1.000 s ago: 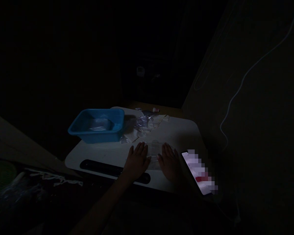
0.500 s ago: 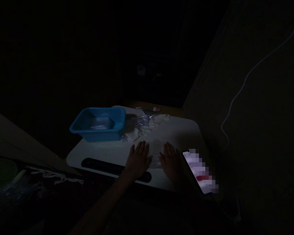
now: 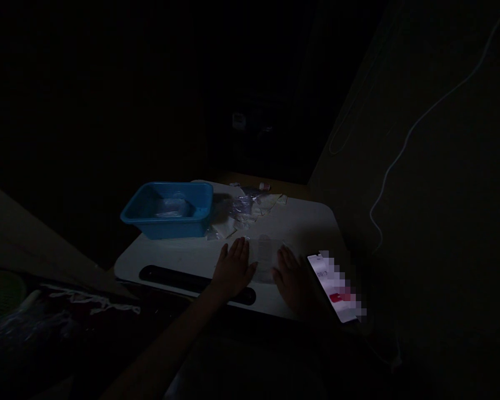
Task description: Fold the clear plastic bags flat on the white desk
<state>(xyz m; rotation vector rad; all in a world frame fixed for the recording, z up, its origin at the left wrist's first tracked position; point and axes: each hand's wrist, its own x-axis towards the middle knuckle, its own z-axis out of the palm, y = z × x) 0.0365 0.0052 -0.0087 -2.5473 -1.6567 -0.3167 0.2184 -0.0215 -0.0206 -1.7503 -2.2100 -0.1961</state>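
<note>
A clear, thin plastic sheet or bag [image 3: 265, 258] lies flat on the white table [image 3: 312, 219]. My left hand [image 3: 233, 268] rests palm down on its left side, fingers stretched out and nothing gripped. On its right side my right hand [image 3: 289, 275] also lies palm down with the fingers extended; its lower part fades into shadow. Behind my hands sits a loose pile of crumpled clear plastic and pale pieces [image 3: 244, 208]. To the left of that pile stands a blue plastic basin [image 3: 173, 228] with a stack of clear plastic packets [image 3: 173, 208] inside.
A lit phone [image 3: 333, 289] lies beside the table's right edge. Along the front edge runs a black strip [image 3: 175, 279]. A white cable [image 3: 408, 133] hangs down the right wall. A small pale capped item [image 3: 264, 186] is at the back. The surroundings are very dark.
My hands have moved slightly apart, showing more of the plastic sheet between them. The whole view has shifted a little; the basin and pile stay in place.
</note>
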